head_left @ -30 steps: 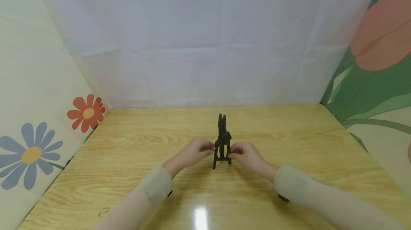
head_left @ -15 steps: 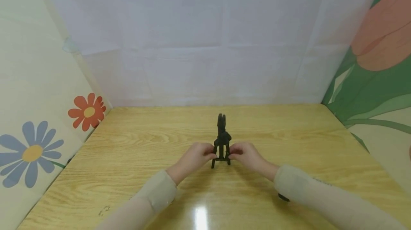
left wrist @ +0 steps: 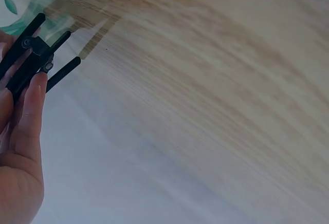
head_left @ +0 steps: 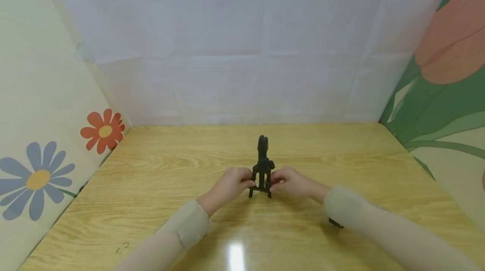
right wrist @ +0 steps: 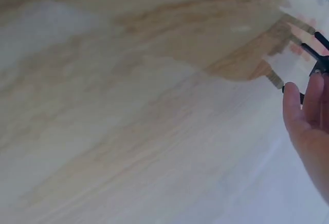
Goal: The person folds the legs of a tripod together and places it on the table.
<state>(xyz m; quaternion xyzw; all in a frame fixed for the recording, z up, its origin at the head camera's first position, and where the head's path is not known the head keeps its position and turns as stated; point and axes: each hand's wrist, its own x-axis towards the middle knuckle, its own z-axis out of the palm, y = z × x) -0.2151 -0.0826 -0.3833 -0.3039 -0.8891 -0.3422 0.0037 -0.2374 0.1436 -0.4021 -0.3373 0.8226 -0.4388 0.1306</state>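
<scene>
On my head feed, a black tripod stand rises upright at the middle of the wood-grained tabletop, between the left hand and the right hand. I read each grip as clamped on a leg low down, thumb against fingertips; holding both sides probably keeps so slim and narrow a thing from tipping. The stand looks like matte plastic, lumpy at its middle joint, with a forked tip above. Pale cuffs sit back from both wrists, and a creased white cloth hangs beyond the far edge. My left wrist feed puts the fingers along the stand's body, whose straight, round-ended legs splay out, I judge, for a wider base; their streaky reflections meet the tips, so I take the feet to be resting on that glossy surface. My right wrist feed catches just part of the stand at its right edge, thumb and fingers together beside a leg, so the exact contact there is partly hidden from me.
</scene>
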